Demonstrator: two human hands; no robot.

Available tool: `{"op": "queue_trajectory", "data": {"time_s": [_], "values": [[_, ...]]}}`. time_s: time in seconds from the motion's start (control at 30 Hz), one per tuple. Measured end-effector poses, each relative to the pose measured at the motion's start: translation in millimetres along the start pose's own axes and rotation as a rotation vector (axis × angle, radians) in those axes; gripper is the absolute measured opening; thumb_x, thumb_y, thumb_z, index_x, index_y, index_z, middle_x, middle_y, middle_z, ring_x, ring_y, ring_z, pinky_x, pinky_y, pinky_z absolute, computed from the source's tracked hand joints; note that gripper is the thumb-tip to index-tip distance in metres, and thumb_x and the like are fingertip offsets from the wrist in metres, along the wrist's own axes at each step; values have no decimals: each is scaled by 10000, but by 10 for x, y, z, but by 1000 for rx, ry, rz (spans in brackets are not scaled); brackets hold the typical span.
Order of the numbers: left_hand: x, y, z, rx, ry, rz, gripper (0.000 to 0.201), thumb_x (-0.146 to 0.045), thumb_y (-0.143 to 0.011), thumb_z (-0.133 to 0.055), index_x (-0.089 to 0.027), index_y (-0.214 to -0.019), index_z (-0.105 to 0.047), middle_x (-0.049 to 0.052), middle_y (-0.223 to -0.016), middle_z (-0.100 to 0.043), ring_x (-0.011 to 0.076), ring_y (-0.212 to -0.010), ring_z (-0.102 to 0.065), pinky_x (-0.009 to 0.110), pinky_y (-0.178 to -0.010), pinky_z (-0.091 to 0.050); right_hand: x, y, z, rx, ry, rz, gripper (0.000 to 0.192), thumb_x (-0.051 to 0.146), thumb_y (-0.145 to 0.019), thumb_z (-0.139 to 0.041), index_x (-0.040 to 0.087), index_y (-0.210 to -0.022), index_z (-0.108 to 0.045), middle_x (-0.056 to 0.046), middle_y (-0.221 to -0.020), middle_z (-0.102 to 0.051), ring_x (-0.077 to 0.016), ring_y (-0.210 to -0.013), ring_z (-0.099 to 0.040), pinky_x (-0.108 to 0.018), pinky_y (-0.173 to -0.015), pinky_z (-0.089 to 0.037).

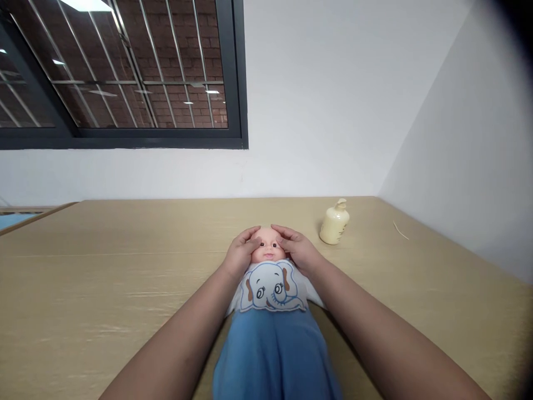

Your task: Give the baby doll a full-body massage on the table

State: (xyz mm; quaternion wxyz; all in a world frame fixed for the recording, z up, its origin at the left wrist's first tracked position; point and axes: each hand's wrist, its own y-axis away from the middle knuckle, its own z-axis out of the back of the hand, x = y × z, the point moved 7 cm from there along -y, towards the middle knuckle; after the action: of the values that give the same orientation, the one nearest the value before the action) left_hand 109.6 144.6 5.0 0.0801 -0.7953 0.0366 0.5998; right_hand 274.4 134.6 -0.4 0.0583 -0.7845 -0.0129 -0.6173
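Observation:
A baby doll (pixel 268 254) lies on its back on the table, its head away from me. It wears a white top with a blue-edged elephant bib (pixel 272 286) and blue trousers (pixel 275 353). My left hand (pixel 242 251) wraps the left side of the doll's head, thumb on the face near the eye. On the other side my right hand (pixel 298 250) cups the head in the same way, its thumb beside the other eye. Both sides of the head are hidden under my palms and fingers.
A cream pump bottle (pixel 334 223) stands on the wooden table (pixel 104 289), right of the doll. Farther right lies a thin pale strip (pixel 400 230). White walls bound the table at the back and right. A dark-framed barred window (pixel 162 139) is at upper left.

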Motion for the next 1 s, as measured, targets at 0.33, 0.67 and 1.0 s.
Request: {"op": "queue_trajectory", "data": {"time_s": [0.33, 0.67, 1.0], "values": [[-17, 71, -11, 6, 234, 128, 492, -200, -660, -785, -152, -1144, -707, 128, -1152, -719, 275, -1028, -660, 391, -913, -503, 140, 150, -89, 193, -208, -140, 612, 217, -683, -842, 277, -1261, -652, -50, -1308, -644, -219, -1093, -647, -351, -937, -508], [-70, 52, -16, 15, 71, 31, 514, -249, -625, -781, -156, -1122, -690, 96, -1072, -712, 266, -962, -654, 369, -850, -498, 113, 64, -53, 89, 45, 11, 506, 265, -732, -753, 278, -1227, -649, -36, -1270, -649, -242, -1121, -615, -401, -985, -480], [-121, 37, -44, -48, -160, -26, 525, -407, -656, -838, -152, -1091, -691, 117, -1065, -705, 282, -980, -647, 392, -869, -492, 48, -34, -18, -45, 272, 120, 453, 410, -761, -760, 247, -1168, -645, -52, -1154, -680, -247, -1103, -606, -413, -985, -464]]}}
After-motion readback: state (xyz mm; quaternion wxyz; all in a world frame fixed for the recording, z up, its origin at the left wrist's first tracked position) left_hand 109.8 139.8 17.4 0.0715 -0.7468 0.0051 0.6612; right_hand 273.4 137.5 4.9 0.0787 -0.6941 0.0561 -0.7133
